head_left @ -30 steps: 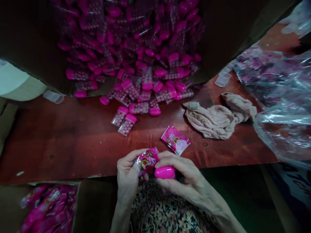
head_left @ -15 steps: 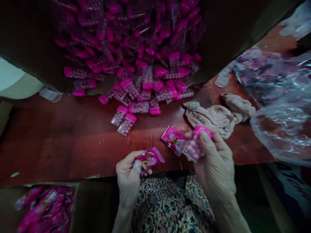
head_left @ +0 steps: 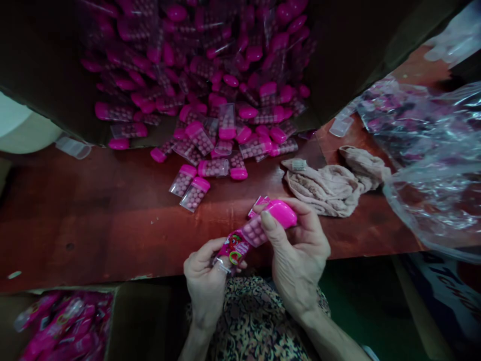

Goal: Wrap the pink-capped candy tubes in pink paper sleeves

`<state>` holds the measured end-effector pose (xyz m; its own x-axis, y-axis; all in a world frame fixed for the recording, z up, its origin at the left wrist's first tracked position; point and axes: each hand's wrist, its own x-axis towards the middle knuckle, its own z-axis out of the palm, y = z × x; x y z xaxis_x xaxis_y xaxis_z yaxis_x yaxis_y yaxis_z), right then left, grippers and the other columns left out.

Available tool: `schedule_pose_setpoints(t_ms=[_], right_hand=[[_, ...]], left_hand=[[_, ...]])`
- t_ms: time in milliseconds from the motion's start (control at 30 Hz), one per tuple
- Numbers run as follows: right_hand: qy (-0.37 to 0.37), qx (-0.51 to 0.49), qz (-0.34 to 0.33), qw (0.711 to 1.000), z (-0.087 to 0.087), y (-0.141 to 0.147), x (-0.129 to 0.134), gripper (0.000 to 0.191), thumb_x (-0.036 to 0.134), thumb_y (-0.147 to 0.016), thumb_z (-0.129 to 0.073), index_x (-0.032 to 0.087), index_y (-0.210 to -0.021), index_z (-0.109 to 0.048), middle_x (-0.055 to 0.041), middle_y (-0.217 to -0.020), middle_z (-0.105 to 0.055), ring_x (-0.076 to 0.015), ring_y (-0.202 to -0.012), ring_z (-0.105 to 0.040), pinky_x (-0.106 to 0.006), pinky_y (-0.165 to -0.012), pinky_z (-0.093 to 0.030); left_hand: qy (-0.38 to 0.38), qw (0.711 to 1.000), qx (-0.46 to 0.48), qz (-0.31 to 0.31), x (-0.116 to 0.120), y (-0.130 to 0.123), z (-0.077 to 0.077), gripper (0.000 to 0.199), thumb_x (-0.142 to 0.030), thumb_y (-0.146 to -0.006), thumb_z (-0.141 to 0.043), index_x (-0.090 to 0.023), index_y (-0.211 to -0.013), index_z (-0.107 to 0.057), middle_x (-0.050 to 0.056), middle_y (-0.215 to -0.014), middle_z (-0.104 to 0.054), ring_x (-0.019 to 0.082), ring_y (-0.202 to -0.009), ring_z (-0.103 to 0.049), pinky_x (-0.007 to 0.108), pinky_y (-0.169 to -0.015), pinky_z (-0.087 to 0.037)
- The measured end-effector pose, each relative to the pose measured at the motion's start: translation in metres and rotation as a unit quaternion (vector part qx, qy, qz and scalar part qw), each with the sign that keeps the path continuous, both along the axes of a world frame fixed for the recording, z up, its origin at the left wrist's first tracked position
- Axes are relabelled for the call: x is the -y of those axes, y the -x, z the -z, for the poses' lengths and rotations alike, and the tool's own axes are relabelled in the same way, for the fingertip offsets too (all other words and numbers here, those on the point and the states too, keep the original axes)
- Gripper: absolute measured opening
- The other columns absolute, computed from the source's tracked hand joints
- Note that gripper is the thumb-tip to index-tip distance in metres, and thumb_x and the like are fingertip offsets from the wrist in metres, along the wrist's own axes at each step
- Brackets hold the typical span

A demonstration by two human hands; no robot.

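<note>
Two hands work low over the bench (head_left: pixel 124 220), near its close edge. The left hand (head_left: pixel 206 286) pinches one printed pink wrapper (head_left: pixel 235 250) between thumb and fingers, near its clear, crinkled end. The right hand (head_left: pixel 298 250) grips one filled container (head_left: pixel 255 231) by its single pink cap (head_left: pixel 283 213), thumb on the near side and fingers curled behind. The container is tilted, and its clear end, full of pink balls, meets the wrapper's upper end between the two hands. I cannot tell whether it has gone inside.

Just beyond the right hand, flat printed packaging (head_left: pixel 258 204) shows partly; the hand hides the rest, so its pieces cannot be counted. Ahead of the left hand lie two capped containers (head_left: pixel 194 194), side by side and touching. Farther ahead of both hands, many more overlap in a heap (head_left: pixel 225 125), too tangled to count, spilling from one large box (head_left: pixel 349 45).

Ahead and to the right of the right hand lies one crumpled cloth (head_left: pixel 326 185) with one small tag (head_left: pixel 299 164). Well to the right is clear plastic wrapping (head_left: pixel 432 200), with pink items under its far part. One clear cup (head_left: pixel 73 147) lies far ahead and left of the left hand. Below the bench, left of that hand, one smaller box (head_left: pixel 139 321) holds a pile of pink packets (head_left: pixel 71 326), their number unclear.
</note>
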<state>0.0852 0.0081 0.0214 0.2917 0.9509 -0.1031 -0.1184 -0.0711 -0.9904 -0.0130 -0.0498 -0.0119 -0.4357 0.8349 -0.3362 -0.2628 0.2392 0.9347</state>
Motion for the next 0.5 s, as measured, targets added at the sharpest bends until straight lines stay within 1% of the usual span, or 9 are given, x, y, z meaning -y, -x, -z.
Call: schedule_pose_setpoints(t_ms=[100,267,367,433,500], right_hand=[[0.006,-0.002,0.014,1.000,0.0034,-0.0024,-0.0015,0.024,0.030,-0.076,-0.070,0.024,-0.092,-0.054,0.0024,-0.077,-0.062,-0.0100,-0.059,-0.061,-0.022,-0.053,-0.055],[0.022,-0.033,0.003,0.999,0.0069,-0.0021,-0.0020,0.023,0.032,-0.077,-0.069,0.023,-0.091,-0.054,0.0035,-0.073,-0.060,-0.0097,-0.056,-0.060,-0.022,-0.051,-0.054],[0.011,-0.006,0.006,1.000,0.0069,-0.0024,-0.0007,0.022,0.030,-0.077,-0.068,0.023,-0.093,-0.054,0.0026,-0.074,-0.061,-0.0105,-0.059,-0.062,-0.022,-0.053,-0.055],[0.007,0.005,0.007,1.000,0.0062,-0.0034,0.0007,0.023,0.028,-0.077,-0.069,0.023,-0.093,-0.054,0.0018,-0.076,-0.063,-0.0112,-0.061,-0.064,-0.023,-0.055,-0.057],[0.014,-0.001,-0.006,1.000,0.0054,-0.0046,0.0017,0.022,0.028,-0.078,-0.068,0.023,-0.093,-0.053,0.0020,-0.074,-0.064,-0.0115,-0.058,-0.065,-0.023,-0.053,-0.057]], left_hand=[[-0.002,0.999,0.031,0.022,-0.0010,0.0012,0.0008,0.013,-0.013,-0.068,-0.066,-0.018,-0.077,-0.073,-0.002,-0.050,-0.067,0.016,-0.043,-0.063,0.022,-0.041,-0.051],[0.016,0.993,0.104,0.053,-0.0050,0.0021,-0.0021,0.011,-0.010,-0.065,-0.065,-0.018,-0.070,-0.071,-0.002,-0.045,-0.064,0.013,-0.036,-0.059,0.019,-0.036,-0.047],[0.025,0.990,0.130,0.042,-0.0074,-0.0006,-0.0042,0.007,-0.013,-0.065,-0.067,-0.018,-0.068,-0.070,-0.003,-0.044,-0.063,0.013,-0.034,-0.058,0.018,-0.034,-0.044],[0.024,0.993,0.117,0.022,-0.0076,-0.0029,-0.0044,0.008,-0.013,-0.065,-0.066,-0.018,-0.070,-0.070,-0.003,-0.045,-0.064,0.013,-0.036,-0.059,0.019,-0.035,-0.045],[0.020,0.996,0.086,-0.004,-0.0066,-0.0056,-0.0037,0.012,-0.010,-0.065,-0.065,-0.017,-0.073,-0.070,-0.002,-0.050,-0.066,0.014,-0.040,-0.061,0.020,-0.038,-0.048]])
